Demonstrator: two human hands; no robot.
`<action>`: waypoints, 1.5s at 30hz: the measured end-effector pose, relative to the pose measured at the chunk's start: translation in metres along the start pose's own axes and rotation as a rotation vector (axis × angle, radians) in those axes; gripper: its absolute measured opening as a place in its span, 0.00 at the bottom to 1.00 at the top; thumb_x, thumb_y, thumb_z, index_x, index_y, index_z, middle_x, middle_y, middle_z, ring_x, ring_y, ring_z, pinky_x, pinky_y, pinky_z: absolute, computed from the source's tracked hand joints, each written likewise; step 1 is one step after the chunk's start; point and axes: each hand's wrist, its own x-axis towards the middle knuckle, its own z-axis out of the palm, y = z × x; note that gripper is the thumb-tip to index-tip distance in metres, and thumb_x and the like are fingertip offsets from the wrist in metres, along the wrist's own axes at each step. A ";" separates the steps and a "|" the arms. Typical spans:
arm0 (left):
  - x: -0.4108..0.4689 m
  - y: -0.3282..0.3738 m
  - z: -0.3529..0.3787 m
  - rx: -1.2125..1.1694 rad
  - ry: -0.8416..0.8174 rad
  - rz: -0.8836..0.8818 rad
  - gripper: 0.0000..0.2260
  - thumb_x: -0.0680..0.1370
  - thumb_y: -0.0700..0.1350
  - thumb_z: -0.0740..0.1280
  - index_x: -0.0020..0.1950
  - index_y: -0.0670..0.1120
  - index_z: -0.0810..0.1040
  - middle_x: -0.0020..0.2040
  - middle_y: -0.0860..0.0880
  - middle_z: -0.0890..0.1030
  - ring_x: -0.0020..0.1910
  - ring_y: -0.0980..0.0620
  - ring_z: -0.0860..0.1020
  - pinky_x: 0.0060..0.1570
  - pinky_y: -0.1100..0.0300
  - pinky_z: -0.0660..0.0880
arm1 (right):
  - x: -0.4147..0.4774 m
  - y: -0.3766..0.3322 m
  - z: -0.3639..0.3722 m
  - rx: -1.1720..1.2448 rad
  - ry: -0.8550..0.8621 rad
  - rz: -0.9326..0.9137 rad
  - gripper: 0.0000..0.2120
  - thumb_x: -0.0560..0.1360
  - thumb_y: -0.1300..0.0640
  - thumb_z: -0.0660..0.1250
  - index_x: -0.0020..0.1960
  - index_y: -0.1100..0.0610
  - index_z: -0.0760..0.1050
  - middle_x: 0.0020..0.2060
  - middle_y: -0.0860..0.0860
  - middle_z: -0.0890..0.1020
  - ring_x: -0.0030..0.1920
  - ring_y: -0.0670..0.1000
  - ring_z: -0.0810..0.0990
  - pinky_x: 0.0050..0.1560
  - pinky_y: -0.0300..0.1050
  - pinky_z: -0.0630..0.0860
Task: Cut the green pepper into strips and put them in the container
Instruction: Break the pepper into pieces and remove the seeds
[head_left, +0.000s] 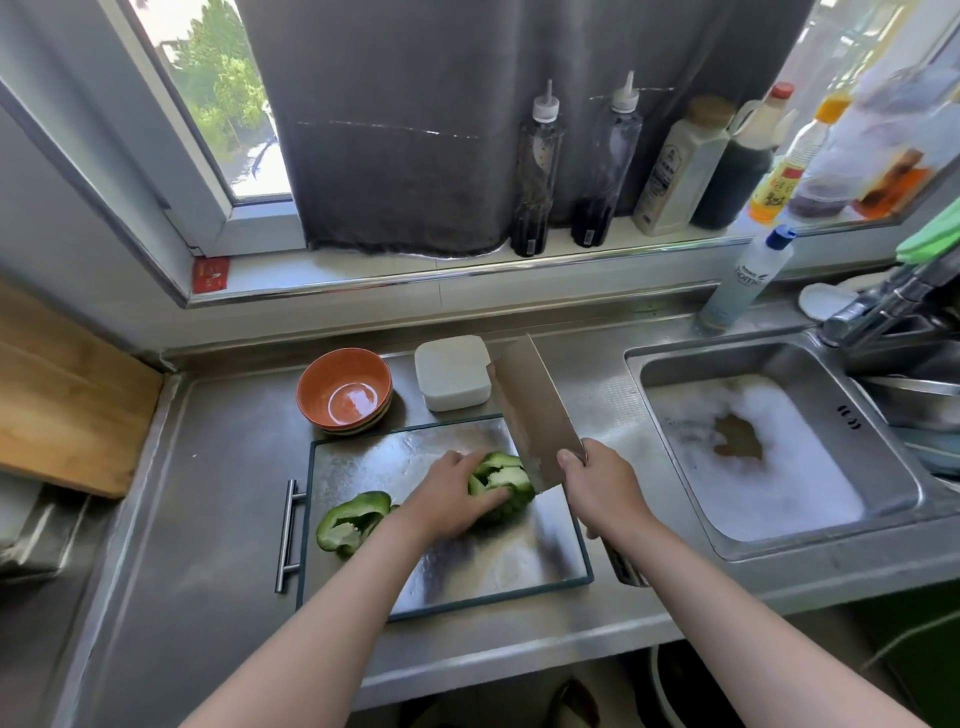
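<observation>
On the steel cutting board (467, 566) lies a green pepper piece (511, 480), pressed down by my left hand (449, 496). My right hand (597, 488) grips a cleaver (535, 410) whose blade rests against the right side of that piece. A second pepper half (350, 522) lies cut side up at the board's left edge. Behind the board stand a white lidded container (453, 371) and an orange bowl (344, 389).
A sink (769, 447) full of foamy water is to the right, with a tap (883, 306) and a dish-soap bottle (743, 280) behind it. Sauce bottles line the window sill (467, 260). A wooden board (62, 395) leans at the left.
</observation>
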 end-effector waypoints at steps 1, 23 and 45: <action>0.001 0.000 0.001 -0.034 -0.002 -0.063 0.32 0.77 0.63 0.65 0.78 0.53 0.62 0.68 0.46 0.68 0.69 0.47 0.68 0.69 0.56 0.63 | -0.001 0.003 -0.002 -0.015 -0.001 -0.004 0.11 0.82 0.53 0.59 0.45 0.57 0.74 0.39 0.51 0.77 0.38 0.53 0.77 0.30 0.48 0.78; 0.009 0.012 0.019 0.280 0.240 -0.125 0.13 0.60 0.26 0.68 0.37 0.39 0.69 0.34 0.40 0.69 0.31 0.42 0.69 0.28 0.56 0.60 | -0.009 0.018 -0.007 -0.316 -0.064 -0.084 0.10 0.82 0.50 0.57 0.45 0.51 0.71 0.40 0.47 0.77 0.44 0.54 0.77 0.38 0.46 0.69; 0.032 0.008 0.037 0.497 0.329 -0.204 0.36 0.70 0.52 0.28 0.61 0.48 0.71 0.58 0.43 0.71 0.50 0.40 0.68 0.37 0.51 0.62 | -0.020 0.016 -0.015 -0.518 -0.002 -0.162 0.08 0.83 0.51 0.54 0.47 0.50 0.67 0.36 0.48 0.73 0.39 0.55 0.74 0.37 0.47 0.67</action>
